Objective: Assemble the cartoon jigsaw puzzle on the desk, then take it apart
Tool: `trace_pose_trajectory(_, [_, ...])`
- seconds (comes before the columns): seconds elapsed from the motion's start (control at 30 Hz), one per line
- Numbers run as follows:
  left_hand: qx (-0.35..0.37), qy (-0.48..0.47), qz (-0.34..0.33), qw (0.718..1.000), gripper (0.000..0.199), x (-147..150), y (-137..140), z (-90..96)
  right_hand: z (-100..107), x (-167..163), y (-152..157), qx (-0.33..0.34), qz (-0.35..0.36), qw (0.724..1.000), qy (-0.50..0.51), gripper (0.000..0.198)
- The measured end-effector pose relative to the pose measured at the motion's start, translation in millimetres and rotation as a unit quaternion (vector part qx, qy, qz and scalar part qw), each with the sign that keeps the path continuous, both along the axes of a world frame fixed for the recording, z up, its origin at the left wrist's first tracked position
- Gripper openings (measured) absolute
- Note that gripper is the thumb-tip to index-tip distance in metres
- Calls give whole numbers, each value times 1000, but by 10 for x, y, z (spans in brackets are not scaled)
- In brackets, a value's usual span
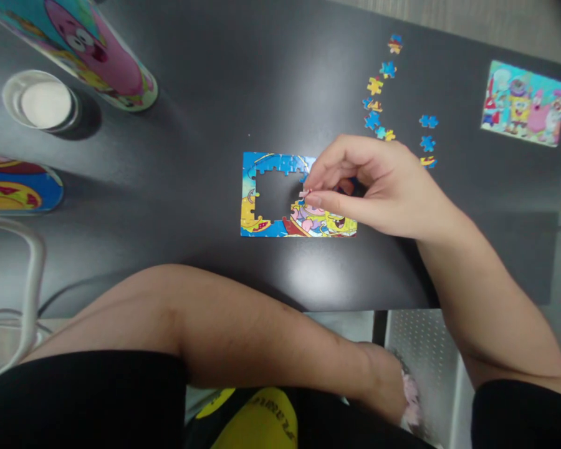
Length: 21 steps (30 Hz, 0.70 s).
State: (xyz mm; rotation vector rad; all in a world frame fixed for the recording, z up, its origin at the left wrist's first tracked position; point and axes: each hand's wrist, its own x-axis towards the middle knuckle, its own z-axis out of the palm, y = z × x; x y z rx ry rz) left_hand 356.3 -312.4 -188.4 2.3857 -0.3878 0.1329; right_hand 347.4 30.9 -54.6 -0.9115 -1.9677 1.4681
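Observation:
My right hand (378, 184) is over the right part of a partly assembled jigsaw puzzle (280, 163) on the dark table. Thumb and forefinger pinch a small pinkish puzzle piece (305, 194) at the right edge of the puzzle's inner gap. The puzzle's border is joined, with bare table showing through the middle, and my hand hides its upper right part. Below the table edge, my left forearm reaches across to the right. My left hand (386, 380) hangs low near something pink and crumpled (411, 399); its fingers cannot be made out.
Several loose puzzle pieces (374, 85) lie in a curved line beyond my right hand, with a few more to their right. A cartoon picture card (526, 106) lies far right. At left are a cartoon-printed cylinder (107, 62), a round white-topped container (47, 103) and another printed cylinder (19, 187).

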Motion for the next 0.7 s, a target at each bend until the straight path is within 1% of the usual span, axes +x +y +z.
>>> trace_pose_trajectory(0.1, [9,-16,8,1000,30,24,62,51,-40,-21,-6,27,-29,999,-25,24])
trace_pose_trajectory(0.17, [26,-18,4,999,23,2,133,126,-69,-26,-4,37,-46,997,-41,31])
trace_pose_trajectory(0.2, [39,-16,0,999,23,-20,171,175,-80,-27,-2,40,-47,997,-50,34])
trace_pose_trajectory(0.27, [75,-5,-6,997,38,-80,241,289,-93,-28,0,46,-43,996,-62,38])
trace_pose_trajectory(0.33, [113,13,-16,993,51,-137,300,402,-92,-33,2,53,-37,996,-67,37])
trace_pose_trajectory(0.43, [143,32,-45,988,58,-171,371,515,-72,-56,4,63,-35,995,-64,33])
trace_pose_trajectory(0.57, [146,43,-66,986,56,-139,430,538,-8,-95,11,71,-34,994,-70,32])
trace_pose_trajectory(0.7, [137,44,-57,988,52,-112,447,498,53,-103,19,61,-32,994,-86,30])
